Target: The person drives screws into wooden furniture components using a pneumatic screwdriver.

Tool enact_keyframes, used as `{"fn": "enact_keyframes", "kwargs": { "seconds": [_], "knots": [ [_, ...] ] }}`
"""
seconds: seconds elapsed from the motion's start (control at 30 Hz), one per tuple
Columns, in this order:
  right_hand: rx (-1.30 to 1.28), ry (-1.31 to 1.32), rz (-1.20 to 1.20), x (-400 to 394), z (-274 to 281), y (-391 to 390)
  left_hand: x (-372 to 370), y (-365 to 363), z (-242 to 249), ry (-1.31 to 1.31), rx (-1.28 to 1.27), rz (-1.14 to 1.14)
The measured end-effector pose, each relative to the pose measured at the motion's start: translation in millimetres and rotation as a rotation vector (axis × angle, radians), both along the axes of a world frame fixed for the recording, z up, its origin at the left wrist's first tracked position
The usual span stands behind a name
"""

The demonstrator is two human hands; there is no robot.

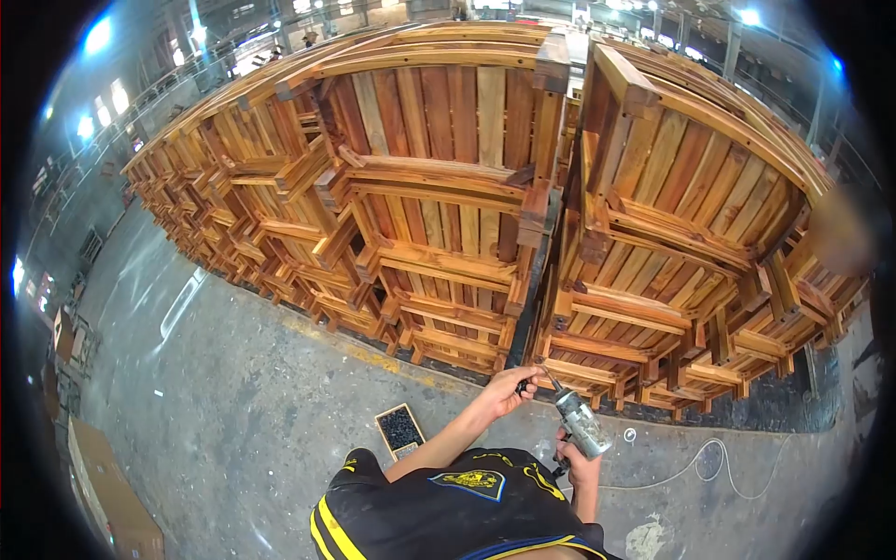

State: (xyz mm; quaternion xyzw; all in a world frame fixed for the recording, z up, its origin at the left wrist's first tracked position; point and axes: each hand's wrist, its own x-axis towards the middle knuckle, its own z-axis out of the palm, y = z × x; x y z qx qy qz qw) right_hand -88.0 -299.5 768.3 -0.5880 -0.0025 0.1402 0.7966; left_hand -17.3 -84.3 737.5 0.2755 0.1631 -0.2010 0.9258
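My right hand (pixel 581 459) is wrapped round the handle of a grey, worn impact driver (pixel 583 422), its bit pointing up and away toward the wooden frames. Close by the bit's tip is my left hand (pixel 507 390), fingers closed in a pinch. Something small and black shows at those fingers, too small to name. Just beyond both hands stand the lower bars of stacked wooden furniture (pixel 588 369) made of reddish-brown slats. Whether the bit touches the wood cannot be made out.
A small wooden box (pixel 401 429) of black pieces sits on the concrete floor (pixel 252 411) at my left. A pale hose (pixel 695 471) curls over the floor at right. Tall stacks of slatted furniture (pixel 439 112) rise ahead, split by a narrow gap. Cardboard (pixel 112 495) stands at lower left.
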Motion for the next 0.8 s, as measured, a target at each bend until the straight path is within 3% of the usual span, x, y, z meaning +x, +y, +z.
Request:
{"fn": "enact_keyframes", "kwargs": {
  "seconds": [0.13, 0.23, 0.33, 0.4, 0.47, 0.53, 0.67, 0.8],
  "knots": [
    [0.054, 0.029, 0.001, -7.0, 1.0, -10.0, 4.9, -12.1, 28.3, -0.025, -0.048, 0.099],
    [0.009, 0.0, -0.027, -13.1, 8.8, -12.9, 8.4, -28.3, 50.7, -0.107, 0.287, 0.141],
    [0.009, 0.092, -0.058, -21.8, 12.8, -18.9, 14.1, -42.1, 55.7, -0.163, 0.342, 0.086],
    [-0.133, -0.042, -0.094, -24.4, -7.2, -26.1, 14.8, -53.0, 60.5, -0.181, 0.561, 0.087],
    [-0.047, -0.042, -0.162, -29.0, -2.2, -28.1, 16.2, -61.3, 63.5, -0.232, 0.533, 0.052],
    [-0.187, -0.183, -0.23, -28.5, 11.7, -28.7, 20.4, -68.2, 69.5, -0.278, 0.534, 0.025],
    [-0.034, -0.064, -0.315, -34.9, 19.1, -36.2, 27.9, -86.0, 87.2, -0.346, 0.486, -0.146],
    [0.093, -0.144, -0.428, -37.9, 9.9, -53.7, 42.9, -110.5, 94.2, -0.425, 0.51, -0.377]
  ]
}}
